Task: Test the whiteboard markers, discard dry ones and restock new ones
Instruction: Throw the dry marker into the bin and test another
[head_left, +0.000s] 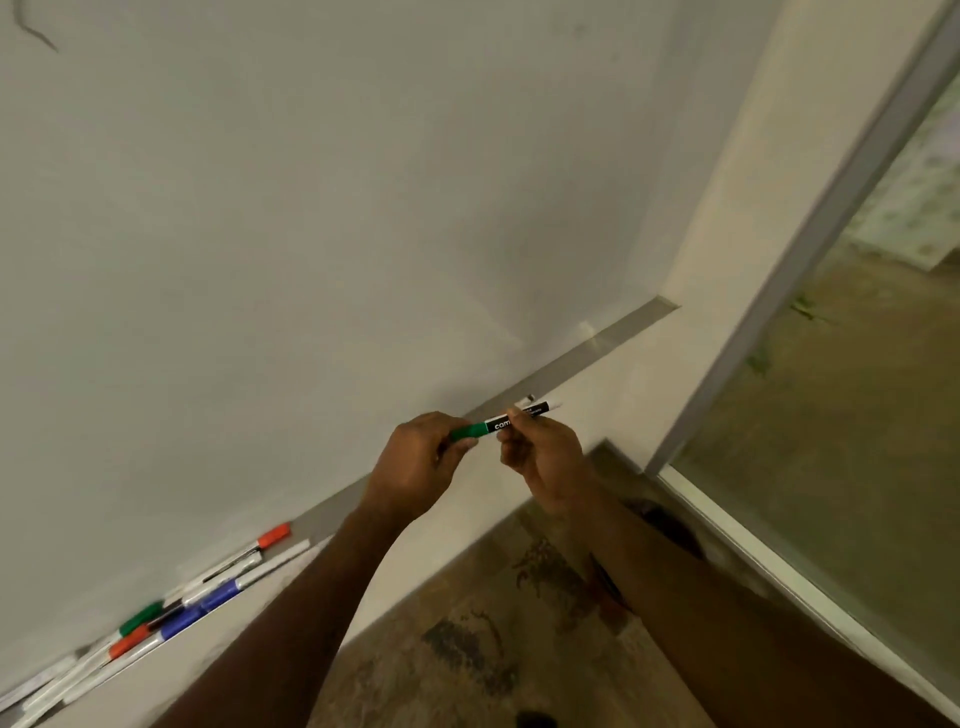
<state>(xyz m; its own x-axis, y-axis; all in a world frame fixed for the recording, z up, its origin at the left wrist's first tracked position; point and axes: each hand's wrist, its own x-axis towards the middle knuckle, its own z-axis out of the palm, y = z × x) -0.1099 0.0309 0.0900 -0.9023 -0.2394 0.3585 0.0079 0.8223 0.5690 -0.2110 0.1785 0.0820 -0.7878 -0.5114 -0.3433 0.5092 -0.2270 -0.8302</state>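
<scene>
Left hand (415, 467): fingers curled round green cap (466, 432) of marker (506, 422). Right hand (545, 457): thumb and fingertips pinch black barrel just right of cap. Marker bridges both hands, near level, cap butted against barrel, far end poking out past right hand. Tray (597, 348) just behind hands; whiteboard (311, 208) above them. Spare markers (197, 597) heaped on tray, well down-left of left hand; red, blue, green caps.
</scene>
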